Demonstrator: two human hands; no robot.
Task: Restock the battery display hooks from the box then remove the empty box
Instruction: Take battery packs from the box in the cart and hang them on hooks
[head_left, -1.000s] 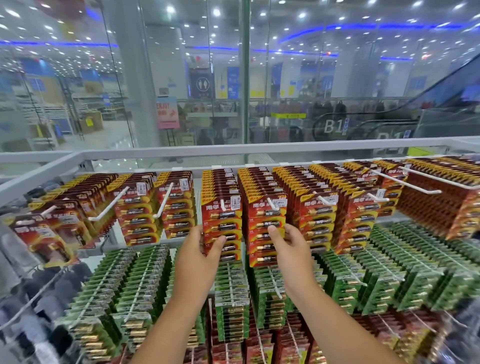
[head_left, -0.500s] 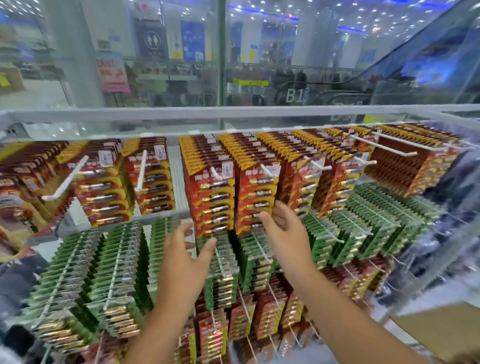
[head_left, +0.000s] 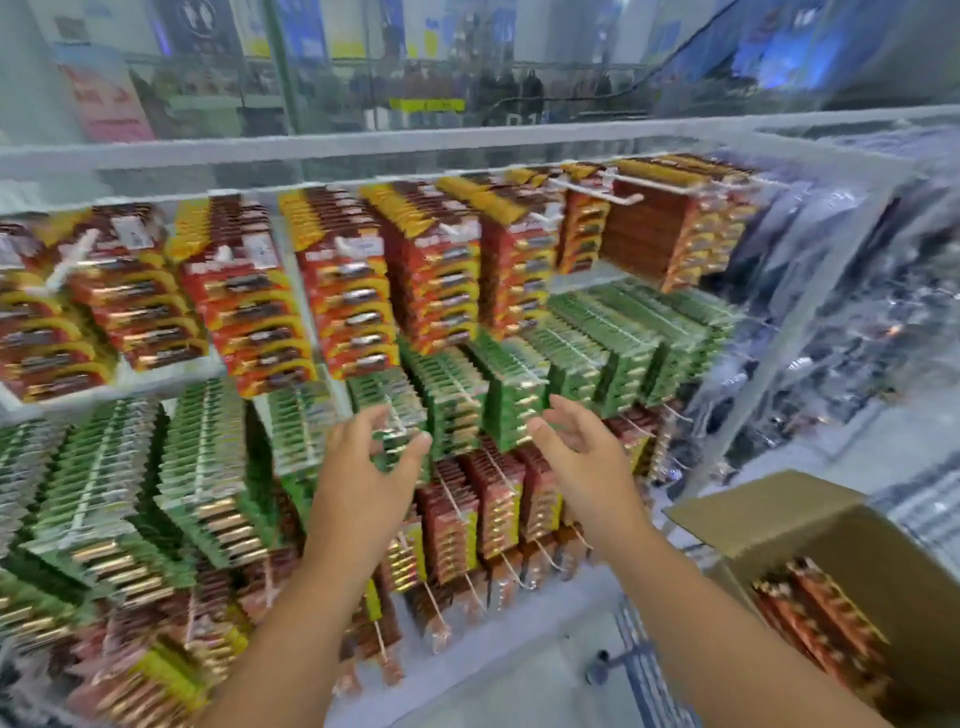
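Note:
Red and yellow battery packs (head_left: 348, 291) hang on white hooks in the top row of the display. Green packs (head_left: 514, 395) fill the middle row and more red packs (head_left: 493, 509) the bottom row. My left hand (head_left: 363, 478) hovers in front of the green packs with relaxed fingers and holds nothing. A little to the right, my right hand (head_left: 587, 462) is also open and empty. An open cardboard box (head_left: 810, 525) stands at the lower right with red battery packs (head_left: 815, 618) inside. The frame is motion-blurred.
One long white hook (head_left: 597, 189) at the top right sticks out past its packs. Clear-wrapped dark goods (head_left: 852, 312) hang right of the display. A white shelf frame (head_left: 415, 140) runs above, with a glass wall behind. A blue-striped floor mat (head_left: 649, 670) lies below.
Both hands have come away from the top red packs and dropped to the green row. The view has swung down and right, bringing the cardboard box into sight.

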